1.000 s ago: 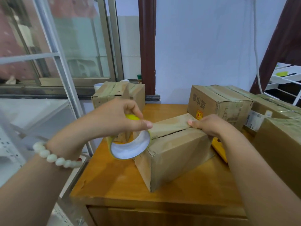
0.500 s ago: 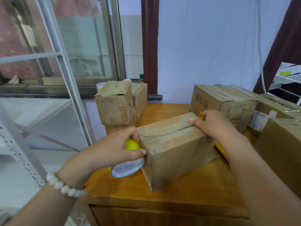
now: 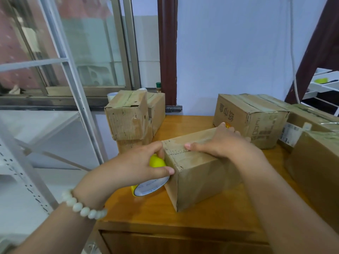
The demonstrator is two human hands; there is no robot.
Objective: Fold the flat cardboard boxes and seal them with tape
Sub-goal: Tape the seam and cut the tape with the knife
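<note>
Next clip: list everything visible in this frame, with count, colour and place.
box: one, brown, middle of table
tape roll: one, yellow, against the box's left end
left boxes: at least two, brown, back left of table
right boxes: at least three, brown, taped, table's right
table: one, orange wood
cup: one, white, behind left boxes
bracelet: one, white beads, left wrist
left hand: one, grips tape roll
right hand: one, rests on box top
</note>
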